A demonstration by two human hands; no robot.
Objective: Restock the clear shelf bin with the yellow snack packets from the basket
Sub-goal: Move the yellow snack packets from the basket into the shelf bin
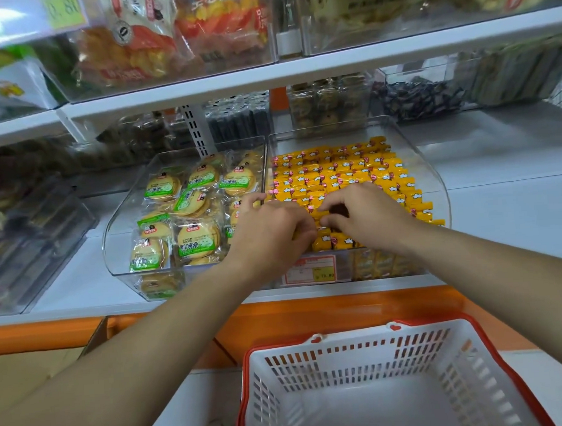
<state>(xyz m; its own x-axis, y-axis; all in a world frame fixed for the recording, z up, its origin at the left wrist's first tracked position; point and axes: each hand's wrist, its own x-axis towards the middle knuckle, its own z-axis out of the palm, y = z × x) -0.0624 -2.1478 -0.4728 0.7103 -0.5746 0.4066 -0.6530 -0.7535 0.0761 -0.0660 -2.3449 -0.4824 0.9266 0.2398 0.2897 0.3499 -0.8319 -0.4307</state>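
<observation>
The left hand's (pixel 270 228) fingers (pixel 305 231) are curled tight, gripping a sliver of yellow wrapper that shows under them. Just beside them, the right hand's (pixel 370 214) fingers (pixel 330 206) and thumb pinch one of the small yellow snack packets (pixel 336 173). These are glossy, block-shaped, printed in red and white. They lie in close rows under and beyond the fingers, filling the clear curved-walled plastic shelf bin (pixel 442 199). Left of the fingers a second clear bin (pixel 115 219) holds round biscuits in green-labelled wrappers (pixel 187 205). Just nearer than the fingers a red-edged price label (pixel 312 270) sits on the bin's front. Well nearer, a white slotted plastic basket with a red rim (pixel 348 363) shows a bare floor.
</observation>
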